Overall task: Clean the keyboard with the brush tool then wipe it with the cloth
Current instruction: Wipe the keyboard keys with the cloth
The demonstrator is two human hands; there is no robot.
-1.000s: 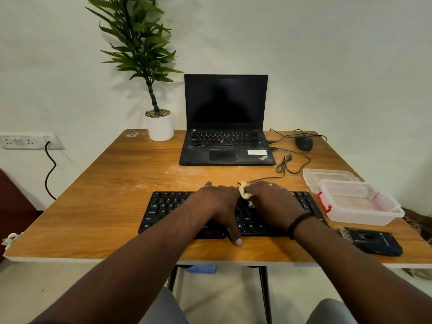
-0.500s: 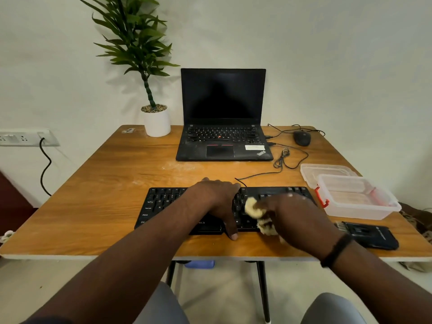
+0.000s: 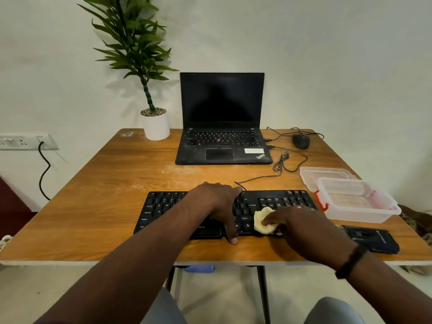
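A black keyboard (image 3: 163,208) lies near the front edge of the wooden table (image 3: 98,202). My left hand (image 3: 216,204) rests flat on the keyboard's middle, thumb reaching over its front edge. My right hand (image 3: 301,226) grips a bunched pale yellow cloth (image 3: 263,220) and presses it on the keys at the keyboard's right half, near the front row. A black brush tool (image 3: 369,238) lies on the table to the right of the keyboard, behind my right wrist.
An open black laptop (image 3: 222,141) stands at the back centre, with a potted plant (image 3: 155,123) to its left and a mouse (image 3: 301,141) with a loose cable to its right. A clear plastic box (image 3: 357,202) and its lid (image 3: 327,173) sit at the right.
My right hand has drawn the cloth from the keyboard's back edge toward the front row and slightly right. The left hand has stayed on the keyboard.
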